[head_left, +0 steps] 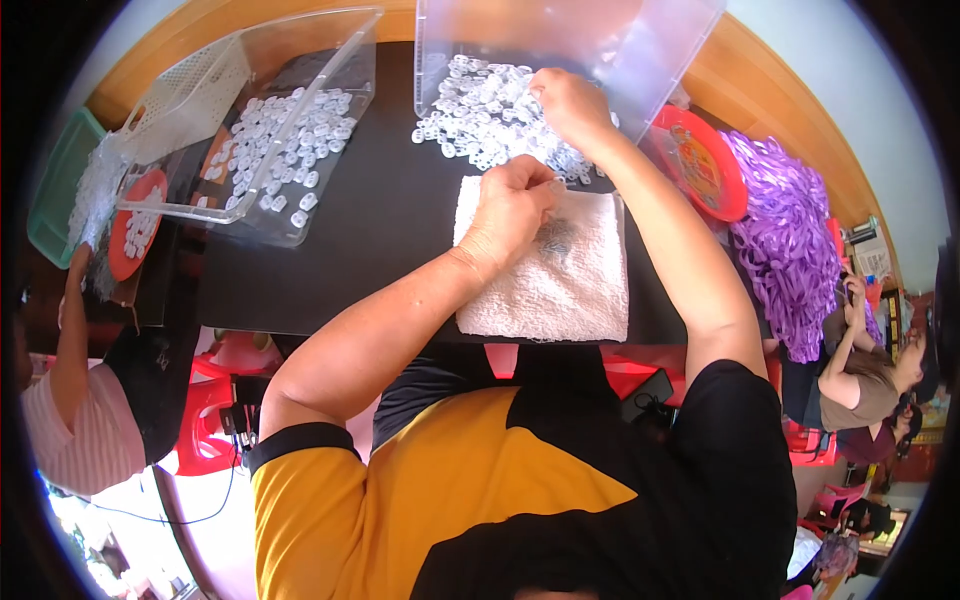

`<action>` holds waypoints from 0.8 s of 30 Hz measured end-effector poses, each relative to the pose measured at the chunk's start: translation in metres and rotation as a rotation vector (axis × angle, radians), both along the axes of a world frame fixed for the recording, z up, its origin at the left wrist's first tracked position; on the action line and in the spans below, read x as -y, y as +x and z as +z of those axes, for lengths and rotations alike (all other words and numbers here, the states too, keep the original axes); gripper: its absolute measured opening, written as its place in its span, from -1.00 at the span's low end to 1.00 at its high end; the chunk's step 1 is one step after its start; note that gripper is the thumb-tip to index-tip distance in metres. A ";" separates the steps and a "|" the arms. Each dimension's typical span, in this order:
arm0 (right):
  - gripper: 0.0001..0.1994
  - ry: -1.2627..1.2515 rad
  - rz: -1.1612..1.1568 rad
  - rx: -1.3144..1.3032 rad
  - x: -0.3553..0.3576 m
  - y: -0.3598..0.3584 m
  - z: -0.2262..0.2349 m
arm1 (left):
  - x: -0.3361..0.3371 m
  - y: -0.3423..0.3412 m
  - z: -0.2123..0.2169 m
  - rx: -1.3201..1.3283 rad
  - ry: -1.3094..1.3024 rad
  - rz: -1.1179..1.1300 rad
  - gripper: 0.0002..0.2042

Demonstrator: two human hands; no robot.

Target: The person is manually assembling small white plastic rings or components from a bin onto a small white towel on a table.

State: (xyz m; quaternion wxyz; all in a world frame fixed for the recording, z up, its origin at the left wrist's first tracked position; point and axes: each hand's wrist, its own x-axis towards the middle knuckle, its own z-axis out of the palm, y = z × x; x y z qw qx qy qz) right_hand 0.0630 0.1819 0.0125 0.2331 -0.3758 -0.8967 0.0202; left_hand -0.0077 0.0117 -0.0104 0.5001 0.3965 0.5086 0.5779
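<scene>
My left hand (513,207) hovers over or rests on the far part of a folded white towel (545,300), thumb and fingers pinched together. What it holds, if anything, is too small to make out. Beside its fingertips, a greyish patch of fine small bits (556,238) lies on the towel. Farther off, my right hand (572,108) reaches over a heap of small white plastic pieces (480,105), its fingers closed in a pinch. Whatever is between those fingertips is hidden. The heap spills from a clear plastic bin (640,50) lying open toward me.
Left of the dark table (390,190), another clear bin (330,75) holds more white pieces, beside a white basket (185,100) and a red plate (150,190). On the right are a red bowl (735,200) and bundled purple ribbons (790,230). Other people sit on both sides.
</scene>
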 end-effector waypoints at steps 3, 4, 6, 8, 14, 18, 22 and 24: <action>-0.82 -0.411 0.050 -0.289 0.002 0.029 0.009 | 0.000 -0.001 0.000 0.043 -0.011 0.012 -0.89; -0.81 -0.731 0.108 -0.483 0.007 0.039 0.014 | 0.001 -0.001 0.004 0.039 -0.030 0.015 -0.89; -0.80 -0.814 0.111 -0.543 0.031 0.053 0.028 | 0.002 -0.003 0.005 0.050 -0.046 0.015 -0.89; -0.80 -0.929 0.104 -0.606 0.048 0.068 0.035 | 0.002 -0.002 0.008 0.048 -0.037 0.025 -0.89; -0.80 -1.014 0.099 -0.720 0.074 0.085 0.025 | 0.002 -0.003 0.010 0.148 -0.016 0.054 -0.89; -0.78 -1.000 0.099 -0.776 0.093 0.078 0.021 | 0.002 -0.004 0.009 0.184 0.019 0.093 -0.87; -0.77 -1.005 0.080 -0.850 0.106 0.069 0.020 | 0.004 -0.005 0.010 0.191 0.033 0.128 -0.86; -0.80 -0.983 0.069 -0.897 0.109 0.065 0.018 | 0.003 -0.006 0.009 0.211 0.034 0.136 -0.86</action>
